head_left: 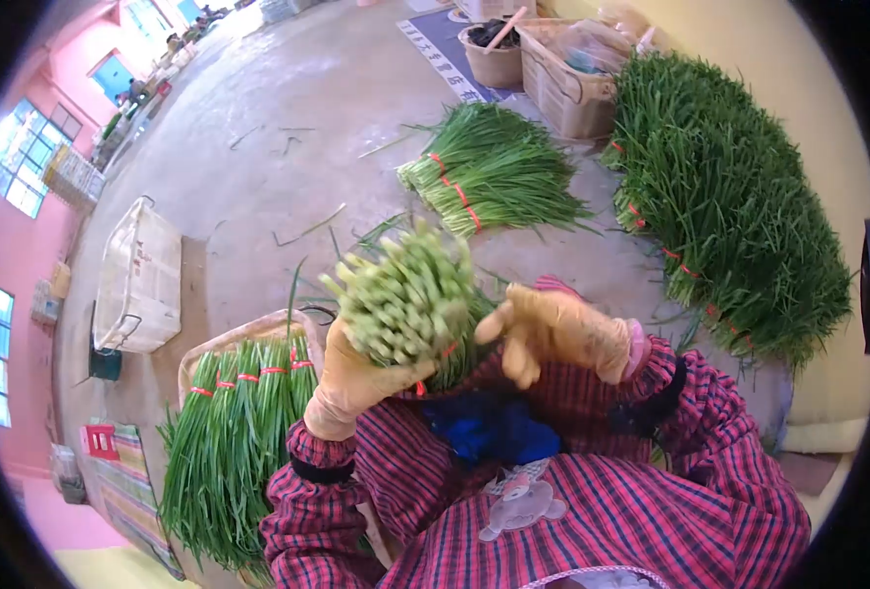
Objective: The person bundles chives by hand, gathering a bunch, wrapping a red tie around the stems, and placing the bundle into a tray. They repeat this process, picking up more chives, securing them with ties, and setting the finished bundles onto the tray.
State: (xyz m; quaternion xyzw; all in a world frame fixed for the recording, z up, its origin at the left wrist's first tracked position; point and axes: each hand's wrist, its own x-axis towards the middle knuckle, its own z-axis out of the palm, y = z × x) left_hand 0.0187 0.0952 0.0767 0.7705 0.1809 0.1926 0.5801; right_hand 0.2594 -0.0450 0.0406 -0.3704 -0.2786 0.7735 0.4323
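Observation:
In an orange-tan glove, my left hand (348, 381) is wrapped round a thick bundle of garlic chives (405, 299), whose pale cut ends face up toward me. A red tie shows low on this bundle; its leaves are mostly hidden below. My right hand (557, 329), gloved alike, is just right of the bundle with its fingers apart and slightly bent, holding nothing. Left of my left hand, tied chive bundles (243, 442) lie side by side in a basket (199, 353). More red-tied chives (499, 172) lie on the floor ahead.
A large heap of chive bundles (734, 206) lies along the right wall. Ahead stand a cream crate (562, 93) with plastic bags and a bucket (494, 64). A white bin (142, 280) stands on the left, beyond a small red stool (99, 442). Loose leaves litter the concrete floor (268, 177).

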